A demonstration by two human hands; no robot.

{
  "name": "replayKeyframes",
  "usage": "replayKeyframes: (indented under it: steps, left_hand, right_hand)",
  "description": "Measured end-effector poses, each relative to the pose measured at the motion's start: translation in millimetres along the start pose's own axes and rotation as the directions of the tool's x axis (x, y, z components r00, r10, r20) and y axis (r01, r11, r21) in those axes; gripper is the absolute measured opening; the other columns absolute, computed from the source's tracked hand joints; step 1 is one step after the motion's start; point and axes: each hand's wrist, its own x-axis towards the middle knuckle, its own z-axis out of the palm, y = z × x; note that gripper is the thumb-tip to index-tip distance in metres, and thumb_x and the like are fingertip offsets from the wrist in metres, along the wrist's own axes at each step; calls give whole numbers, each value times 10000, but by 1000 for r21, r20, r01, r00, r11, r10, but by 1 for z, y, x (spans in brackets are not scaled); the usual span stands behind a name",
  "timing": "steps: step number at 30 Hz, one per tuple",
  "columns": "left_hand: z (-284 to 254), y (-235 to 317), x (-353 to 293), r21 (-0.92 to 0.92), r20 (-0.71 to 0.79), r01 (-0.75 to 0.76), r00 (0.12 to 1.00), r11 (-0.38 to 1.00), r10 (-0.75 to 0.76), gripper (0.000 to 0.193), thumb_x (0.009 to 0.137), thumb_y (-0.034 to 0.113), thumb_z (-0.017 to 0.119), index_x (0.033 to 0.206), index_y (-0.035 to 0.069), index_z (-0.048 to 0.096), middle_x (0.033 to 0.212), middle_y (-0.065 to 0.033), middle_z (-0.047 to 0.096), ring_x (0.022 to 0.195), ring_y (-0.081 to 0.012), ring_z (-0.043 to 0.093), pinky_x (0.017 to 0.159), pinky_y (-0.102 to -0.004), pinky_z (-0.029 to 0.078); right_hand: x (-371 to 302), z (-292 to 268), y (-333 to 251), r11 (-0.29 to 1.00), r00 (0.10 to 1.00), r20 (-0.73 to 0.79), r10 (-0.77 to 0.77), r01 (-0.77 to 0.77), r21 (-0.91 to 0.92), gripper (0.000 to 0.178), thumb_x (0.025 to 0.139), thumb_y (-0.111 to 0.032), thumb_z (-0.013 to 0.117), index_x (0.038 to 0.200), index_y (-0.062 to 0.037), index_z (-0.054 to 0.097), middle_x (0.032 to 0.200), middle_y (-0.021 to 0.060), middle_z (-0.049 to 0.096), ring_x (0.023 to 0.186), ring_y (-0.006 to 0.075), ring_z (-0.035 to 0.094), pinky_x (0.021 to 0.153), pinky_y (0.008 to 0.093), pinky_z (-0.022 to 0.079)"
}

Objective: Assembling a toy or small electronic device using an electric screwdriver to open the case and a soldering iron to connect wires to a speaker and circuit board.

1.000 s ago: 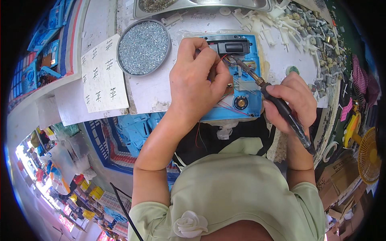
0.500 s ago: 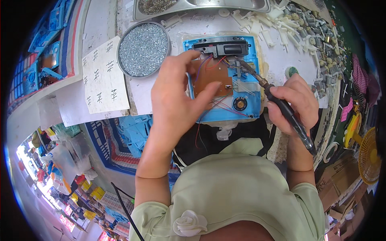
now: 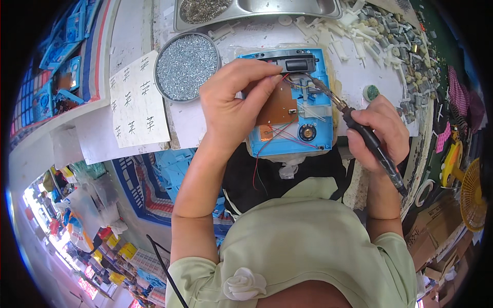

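Note:
A blue plastic housing (image 3: 322, 138) lies open before me, with a brown circuit board (image 3: 280, 109), a black module (image 3: 299, 65) along its far edge and a small round speaker (image 3: 307, 133). My left hand (image 3: 231, 97) reaches over the board's left side. Its thumb and forefinger pinch a thin wire (image 3: 286, 78) beside the module; the fingers partly cover it. In my right hand (image 3: 382, 131) is a soldering iron (image 3: 365, 132) with a black handle, its tip over the wires just below the module. Loose red wires (image 3: 259, 153) hang past the housing's near edge.
Left of the housing stands a round tin of small screws (image 3: 186, 66), beside a marked paper sheet (image 3: 138, 102). A metal tray (image 3: 251, 16) is at the back. White plastic parts and small motors (image 3: 395, 66) heap at the right, near a green solder spool (image 3: 371, 93).
My left hand has moved up and right toward the module, its spread thumb and forefinger closing into a pinch on a wire. The soldering iron stays nearly in place.

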Motion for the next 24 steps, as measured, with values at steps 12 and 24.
replayKeyframes:
  steps: [12,24]
  left_hand:
    - [14,12,-4,432,90,-131,991,892,102,139,749,-10,799,876,7,746,947,-98,624,810,-207,634,679,-297,509]
    - [23,5,-8,451,41,-118,993,885,111,121,734,29,787,825,25,708,1009,-114,638,850,-292,640,731,-393,518]
  right_hand:
    - [-4,-3,6,1000,999,-31,-15,15,-1,321,739,-17,803,1041,17,699,731,93,639,574,229,524,528,321,396]
    - [3,8,9,1000,997,76,-3,4,-21,344,727,-15,801,1060,-20,712,759,78,668,595,239,540,539,334,421]
